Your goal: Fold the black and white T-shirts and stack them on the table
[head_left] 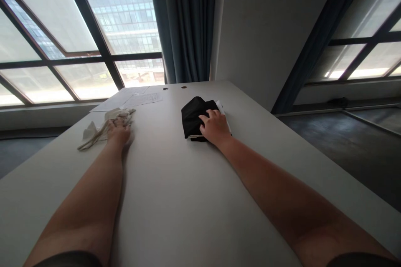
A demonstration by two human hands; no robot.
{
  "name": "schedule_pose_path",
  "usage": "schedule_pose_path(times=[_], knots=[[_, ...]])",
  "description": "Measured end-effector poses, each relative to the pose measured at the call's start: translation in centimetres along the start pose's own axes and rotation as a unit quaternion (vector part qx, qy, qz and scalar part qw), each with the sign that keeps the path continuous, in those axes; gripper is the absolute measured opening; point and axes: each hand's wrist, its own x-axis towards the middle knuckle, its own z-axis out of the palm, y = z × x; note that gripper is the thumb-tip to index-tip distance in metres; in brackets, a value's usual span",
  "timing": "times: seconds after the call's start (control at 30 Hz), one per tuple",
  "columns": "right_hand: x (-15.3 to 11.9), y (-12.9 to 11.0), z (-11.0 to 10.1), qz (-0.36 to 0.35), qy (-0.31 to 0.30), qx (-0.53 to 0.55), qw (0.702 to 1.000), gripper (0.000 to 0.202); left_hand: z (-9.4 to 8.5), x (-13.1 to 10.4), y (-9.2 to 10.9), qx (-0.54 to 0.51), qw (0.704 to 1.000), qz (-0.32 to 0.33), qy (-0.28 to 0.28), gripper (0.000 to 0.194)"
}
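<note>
On the left part of the white table lies a crumpled cream cloth (102,130), its loose end trailing toward the near left. My left hand (119,130) rests on the cloth's right part with fingers spread, and some fingertips are lost in the folds. Nearer the middle sits a folded bundle of black fabric (192,117) with white material showing at its right and lower edges. My right hand (216,126) lies over the bundle's right side, palm down and fingers apart. What kind of garment or cloth each one is, I cannot tell.
The white table (166,200) runs away from me to a far edge with two round cable holes. Printed paper sheets (142,99) lie at its far left. Behind stand a blue-grey curtain (184,25) and windows (125,12); dark floor (347,146) shows at right.
</note>
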Motion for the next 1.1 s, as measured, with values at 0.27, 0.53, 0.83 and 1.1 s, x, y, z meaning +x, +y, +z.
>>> schedule_pose_path(times=[0.27,0.53,0.83,1.1], knots=[[2.2,2.5,-3.7,0.118,0.069,0.233,0.963,0.027,5.1,-2.5,10.5,0.053,0.992,0.017,-0.113,0.039],[-0.3,1.0,-12.8,-0.053,-0.165,0.651,0.739,0.025,10.5,-8.4,25.0,-0.376,0.902,0.043,-0.207,0.064],[0.5,6.4,-14.2,-0.072,-0.211,0.54,0.812,0.027,2.0,-4.0,21.4,-0.294,0.926,-0.064,-0.229,0.037],[1.8,2.9,-8.2,-0.144,-0.104,0.101,0.979,0.024,3.9,-5.0,21.0,0.227,0.949,0.139,-0.171,0.026]])
